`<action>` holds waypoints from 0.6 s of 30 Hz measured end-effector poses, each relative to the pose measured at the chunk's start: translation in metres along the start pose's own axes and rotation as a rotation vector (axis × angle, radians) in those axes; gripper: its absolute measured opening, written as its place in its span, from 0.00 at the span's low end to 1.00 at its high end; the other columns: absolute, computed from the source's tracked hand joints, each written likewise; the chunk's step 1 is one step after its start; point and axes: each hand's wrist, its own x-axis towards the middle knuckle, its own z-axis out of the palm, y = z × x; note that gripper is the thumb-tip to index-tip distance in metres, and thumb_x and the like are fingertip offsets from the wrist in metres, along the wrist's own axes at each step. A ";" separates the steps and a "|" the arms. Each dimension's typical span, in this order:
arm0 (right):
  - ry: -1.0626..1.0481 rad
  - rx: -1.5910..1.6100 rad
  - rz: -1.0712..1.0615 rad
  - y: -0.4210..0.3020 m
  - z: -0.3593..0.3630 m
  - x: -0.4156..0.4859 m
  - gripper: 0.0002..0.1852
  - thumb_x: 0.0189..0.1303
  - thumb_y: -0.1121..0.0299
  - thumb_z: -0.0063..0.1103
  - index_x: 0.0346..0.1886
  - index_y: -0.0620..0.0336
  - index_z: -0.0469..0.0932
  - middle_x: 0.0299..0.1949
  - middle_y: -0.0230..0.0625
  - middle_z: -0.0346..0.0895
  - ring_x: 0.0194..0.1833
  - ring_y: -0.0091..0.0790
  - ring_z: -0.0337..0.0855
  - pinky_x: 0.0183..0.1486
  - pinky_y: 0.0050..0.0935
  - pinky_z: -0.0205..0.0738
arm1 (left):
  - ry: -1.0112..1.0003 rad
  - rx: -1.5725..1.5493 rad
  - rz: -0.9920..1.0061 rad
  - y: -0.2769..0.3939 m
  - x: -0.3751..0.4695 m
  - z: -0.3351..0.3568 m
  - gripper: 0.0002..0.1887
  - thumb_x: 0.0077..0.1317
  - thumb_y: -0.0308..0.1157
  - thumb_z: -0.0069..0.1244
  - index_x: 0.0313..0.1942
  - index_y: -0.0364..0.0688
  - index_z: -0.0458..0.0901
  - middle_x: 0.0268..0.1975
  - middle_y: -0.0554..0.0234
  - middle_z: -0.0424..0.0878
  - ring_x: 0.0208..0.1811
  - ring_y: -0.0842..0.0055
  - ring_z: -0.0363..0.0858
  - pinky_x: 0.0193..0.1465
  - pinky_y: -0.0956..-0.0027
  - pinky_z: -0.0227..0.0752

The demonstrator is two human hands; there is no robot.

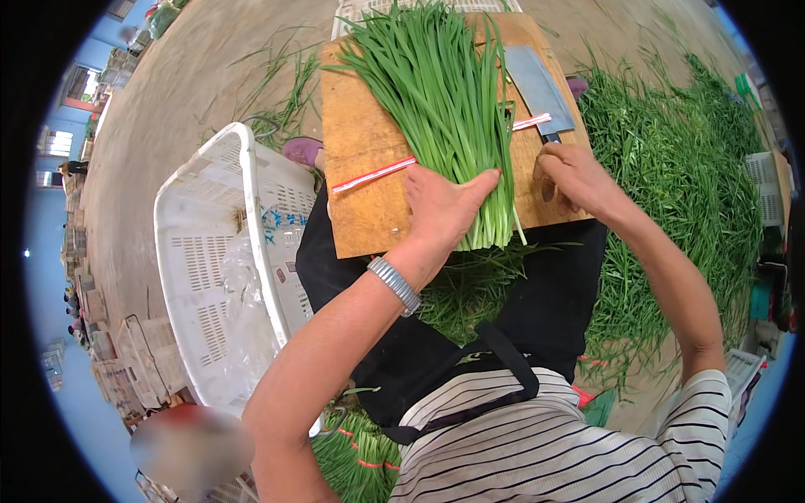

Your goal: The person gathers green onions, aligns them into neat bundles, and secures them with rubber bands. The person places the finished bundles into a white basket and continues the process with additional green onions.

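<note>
A thick bunch of Chinese chives (440, 100) lies on a wooden cutting board (361, 220), its pale stem ends over the near edge. My left hand (446, 198) grips the bunch low down, thumb across the stems. A red-and-white tie strip (374, 176) runs beneath the bunch and sticks out on both sides. The cleaver (538, 85) rests flat along the board's right side, blade pointing away. My right hand (572, 179) is curled at the cleaver's black handle, covering most of it; whether the fingers hold it cannot be told.
Left of my legs stands a white plastic crate (188, 264) with clear plastic film (242, 314) inside. Loose green leaves (666, 188) cover the floor at right. Tied chive bunches (358, 459) lie at lower left, near a person's blurred head (192, 446). Stacked crates (151, 352) line the left.
</note>
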 end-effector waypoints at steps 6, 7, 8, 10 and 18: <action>0.202 -0.105 -0.309 0.021 0.069 0.047 0.15 0.57 0.68 0.42 0.37 0.72 0.74 0.36 0.64 0.75 0.41 0.63 0.75 0.46 0.50 0.68 | 0.006 -0.045 0.074 0.008 0.002 0.000 0.37 0.49 0.44 0.61 0.49 0.24 0.64 0.48 0.43 0.70 0.50 0.62 0.69 0.53 0.63 0.64; 0.177 -0.166 -0.319 0.018 0.069 0.049 0.15 0.58 0.67 0.43 0.37 0.72 0.74 0.36 0.64 0.75 0.42 0.63 0.75 0.46 0.51 0.68 | -0.024 -0.107 0.086 0.011 0.003 -0.001 0.35 0.50 0.42 0.61 0.49 0.25 0.66 0.47 0.45 0.72 0.48 0.64 0.71 0.51 0.65 0.66; 0.196 -0.147 -0.302 0.018 0.070 0.048 0.15 0.58 0.68 0.43 0.37 0.72 0.74 0.36 0.64 0.75 0.42 0.63 0.75 0.46 0.51 0.68 | -0.054 -0.166 0.097 0.013 0.004 -0.002 0.32 0.51 0.40 0.61 0.48 0.26 0.67 0.46 0.47 0.74 0.46 0.67 0.73 0.48 0.66 0.69; 0.229 -0.120 -0.277 0.015 0.074 0.046 0.15 0.57 0.68 0.42 0.38 0.72 0.74 0.36 0.64 0.75 0.42 0.63 0.75 0.46 0.51 0.68 | -0.094 -0.276 0.115 0.012 0.003 -0.005 0.27 0.52 0.35 0.61 0.47 0.28 0.71 0.43 0.52 0.78 0.42 0.72 0.77 0.44 0.69 0.73; 0.104 0.261 -0.095 0.031 0.055 0.020 0.17 0.64 0.67 0.45 0.52 0.66 0.72 0.33 0.37 0.80 0.29 0.27 0.80 0.28 0.24 0.74 | -0.026 -0.013 -0.245 0.020 -0.019 -0.022 0.56 0.41 0.58 0.61 0.60 0.26 0.53 0.62 0.40 0.61 0.66 0.56 0.58 0.65 0.50 0.52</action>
